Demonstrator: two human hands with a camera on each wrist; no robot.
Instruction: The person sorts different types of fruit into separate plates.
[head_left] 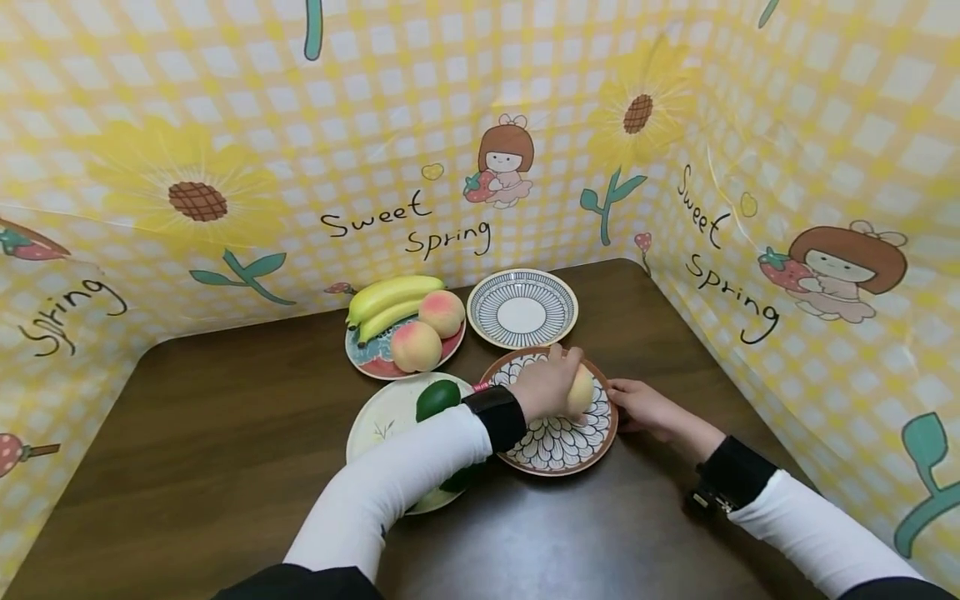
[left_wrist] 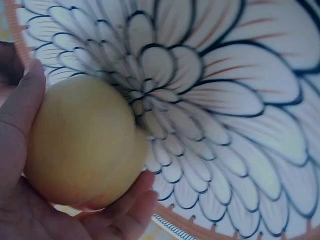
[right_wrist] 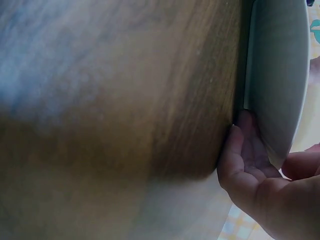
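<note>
My left hand (head_left: pixel 546 387) grips a peach (head_left: pixel 580 390) over the brown-rimmed plate with a petal pattern (head_left: pixel 555 450). In the left wrist view the fingers and thumb curl round the peach (left_wrist: pixel 82 142), against the plate's patterned face. At that plate's right rim, my right hand (head_left: pixel 643 407) pinches the edge. The right wrist view shows the pale underside of the plate (right_wrist: pixel 277 75), with fingers beneath it and the thumb at its rim. Whether the peach touches the plate I cannot tell.
Left of the patterned plate, a cream plate (head_left: pixel 367 425) holds dark green oval fruits (head_left: pixel 438 400), partly hidden by my left arm. Behind it, a colourful plate (head_left: pixel 375 367) bears bananas (head_left: pixel 393 304) and two peaches (head_left: pixel 417 347). A blue-lined plate (head_left: pixel 522 312) stands at the back.
</note>
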